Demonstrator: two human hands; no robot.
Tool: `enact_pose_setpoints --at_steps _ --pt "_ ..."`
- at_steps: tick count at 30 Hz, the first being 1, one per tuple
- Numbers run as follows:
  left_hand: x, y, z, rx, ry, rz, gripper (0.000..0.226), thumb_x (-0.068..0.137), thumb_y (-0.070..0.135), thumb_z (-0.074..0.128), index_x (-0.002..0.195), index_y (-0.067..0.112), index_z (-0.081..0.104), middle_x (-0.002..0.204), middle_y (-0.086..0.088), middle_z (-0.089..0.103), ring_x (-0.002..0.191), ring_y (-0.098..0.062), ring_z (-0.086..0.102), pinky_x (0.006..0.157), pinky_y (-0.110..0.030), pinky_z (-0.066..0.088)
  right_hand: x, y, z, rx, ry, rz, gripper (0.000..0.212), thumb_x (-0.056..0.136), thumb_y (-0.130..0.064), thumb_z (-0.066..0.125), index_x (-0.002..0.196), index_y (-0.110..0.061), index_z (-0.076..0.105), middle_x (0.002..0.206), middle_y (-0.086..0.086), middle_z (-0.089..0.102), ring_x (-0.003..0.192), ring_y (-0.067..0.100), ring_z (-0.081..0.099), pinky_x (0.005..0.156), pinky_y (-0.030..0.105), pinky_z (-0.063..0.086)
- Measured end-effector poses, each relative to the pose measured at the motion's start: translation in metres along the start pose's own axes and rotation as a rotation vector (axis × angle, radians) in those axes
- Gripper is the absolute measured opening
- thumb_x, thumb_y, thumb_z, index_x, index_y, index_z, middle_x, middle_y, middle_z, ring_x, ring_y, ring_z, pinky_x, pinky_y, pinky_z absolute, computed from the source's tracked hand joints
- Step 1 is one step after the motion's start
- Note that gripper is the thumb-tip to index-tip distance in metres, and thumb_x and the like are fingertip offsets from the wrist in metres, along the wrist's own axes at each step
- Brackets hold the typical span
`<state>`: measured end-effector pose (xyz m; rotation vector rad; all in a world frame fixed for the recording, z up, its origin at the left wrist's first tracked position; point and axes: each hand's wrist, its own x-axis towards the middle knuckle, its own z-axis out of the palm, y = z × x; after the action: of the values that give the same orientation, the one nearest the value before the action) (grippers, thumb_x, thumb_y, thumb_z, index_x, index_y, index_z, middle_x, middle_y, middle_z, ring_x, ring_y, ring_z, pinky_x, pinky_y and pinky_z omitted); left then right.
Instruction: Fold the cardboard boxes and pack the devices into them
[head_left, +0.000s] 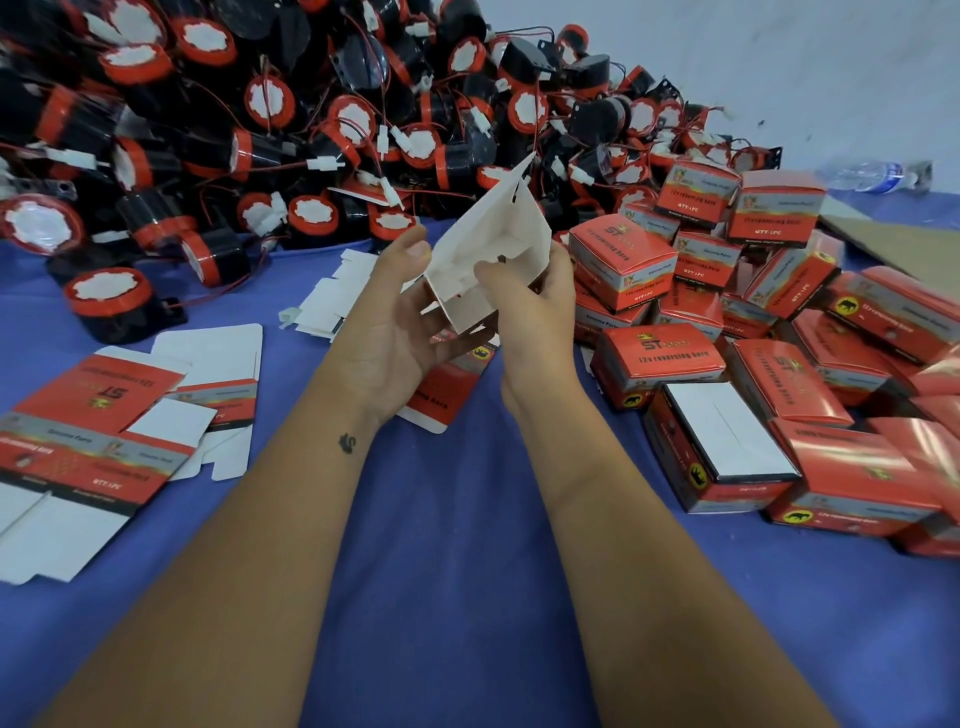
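Both hands hold one half-formed cardboard box (483, 244) above the blue table, its white inside facing me and its top flap pointing up. My left hand (400, 322) grips the box's left wall, thumb on the upper edge. My right hand (530, 296) grips the right side, with its fingers curled into the open box. A big heap of black and red devices (260, 130) with white plugs and red wires fills the far left. Flat unfolded boxes (98, 421) lie at the left.
Many closed red boxes (727, 322) are piled at the right; one (722, 447) lies with its white bottom up. More flat blanks (337, 296) lie behind my hands. A plastic bottle (872, 176) lies at the far right by the wall. Blue cloth (467, 571) covers the table.
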<state>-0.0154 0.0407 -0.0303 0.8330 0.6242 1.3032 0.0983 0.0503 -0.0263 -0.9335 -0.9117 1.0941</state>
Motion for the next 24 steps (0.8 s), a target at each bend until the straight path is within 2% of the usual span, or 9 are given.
enact_pose_setpoints --at_steps 3,5,8,10,12,16,18,21,24 --pt "0.001 -0.001 0.000 0.007 -0.011 0.012 0.072 0.082 0.030 0.058 0.151 0.018 0.037 0.133 -0.018 0.057 0.111 -0.031 0.055 0.095 -0.050 0.049 0.000 0.003 0.004 -0.056 0.019 0.003 0.049 0.080 -0.009 0.070 0.121 -0.025 0.050 0.117 -0.002 0.060 0.101 0.010 0.062 0.062 0.016 0.053" --pt "0.001 -0.001 0.000 0.019 -0.003 0.023 0.072 0.081 0.028 0.058 0.150 0.020 0.038 0.121 -0.011 0.058 0.102 -0.026 0.056 0.087 -0.045 0.051 0.001 0.006 0.006 -0.134 0.034 0.002 0.062 0.076 -0.008 0.074 0.127 -0.027 0.043 0.126 0.002 0.054 0.111 0.018 0.059 0.074 0.029 0.058" --pt "0.002 0.000 -0.002 0.064 0.020 0.032 0.072 0.080 0.031 0.061 0.149 0.025 0.038 0.112 -0.006 0.061 0.086 -0.021 0.063 0.067 -0.038 0.057 0.000 0.006 0.005 -0.144 0.003 0.067 0.074 0.078 -0.002 0.075 0.134 -0.029 0.035 0.129 0.002 0.054 0.113 0.021 0.059 0.068 0.030 0.060" --pt "0.003 -0.001 -0.003 0.083 0.038 0.041 0.073 0.079 0.031 0.062 0.148 0.028 0.038 0.105 -0.002 0.066 0.082 -0.019 0.067 0.069 -0.039 0.058 0.000 0.006 0.003 -0.125 -0.006 0.112 0.071 0.080 -0.002 0.075 0.136 -0.025 0.037 0.127 0.003 0.058 0.111 0.023 0.062 0.072 0.036 0.061" --pt "0.004 -0.002 -0.004 0.068 0.045 0.043 0.075 0.078 0.030 0.063 0.149 0.027 0.037 0.104 0.000 0.070 0.086 -0.019 0.069 0.077 -0.040 0.057 0.001 0.006 0.001 -0.120 -0.013 0.141 0.059 0.083 -0.001 0.073 0.131 -0.021 0.045 0.121 0.005 0.063 0.106 0.027 0.065 0.077 0.043 0.060" --pt "0.004 -0.004 -0.003 0.006 0.065 -0.004 0.085 0.077 0.032 0.068 0.152 0.013 0.033 0.132 -0.016 0.064 0.109 -0.025 0.065 0.095 -0.036 0.055 0.001 0.006 0.000 -0.050 -0.053 0.216 0.053 0.087 0.001 0.067 0.131 -0.021 0.046 0.123 0.006 0.064 0.110 0.028 0.064 0.086 0.044 0.056" --pt "0.003 -0.003 -0.001 0.018 0.086 -0.031 0.085 0.073 0.035 0.071 0.148 0.009 0.040 0.134 -0.021 0.061 0.108 -0.026 0.064 0.094 -0.036 0.055 0.002 0.007 0.000 -0.083 -0.043 0.214 0.051 0.086 0.000 0.067 0.129 -0.020 0.046 0.121 0.007 0.064 0.108 0.030 0.065 0.080 0.041 0.057" --pt "0.002 -0.003 -0.002 0.049 0.054 -0.040 0.056 0.080 0.040 0.065 0.128 0.011 0.059 0.119 -0.016 0.070 0.104 -0.026 0.068 0.086 -0.037 0.059 0.001 0.009 0.003 -0.108 -0.042 0.211 0.055 0.084 -0.003 0.070 0.126 -0.023 0.042 0.121 0.007 0.063 0.108 0.030 0.065 0.081 0.040 0.058" --pt "0.001 -0.003 -0.002 0.014 -0.013 -0.053 0.047 0.087 0.043 0.059 0.125 0.015 0.061 0.126 -0.014 0.068 0.117 -0.030 0.065 0.087 -0.043 0.058 -0.002 0.012 0.006 -0.153 -0.059 0.194 0.056 0.084 -0.008 0.071 0.126 -0.028 0.040 0.121 0.002 0.062 0.106 0.021 0.063 0.077 0.032 0.058"
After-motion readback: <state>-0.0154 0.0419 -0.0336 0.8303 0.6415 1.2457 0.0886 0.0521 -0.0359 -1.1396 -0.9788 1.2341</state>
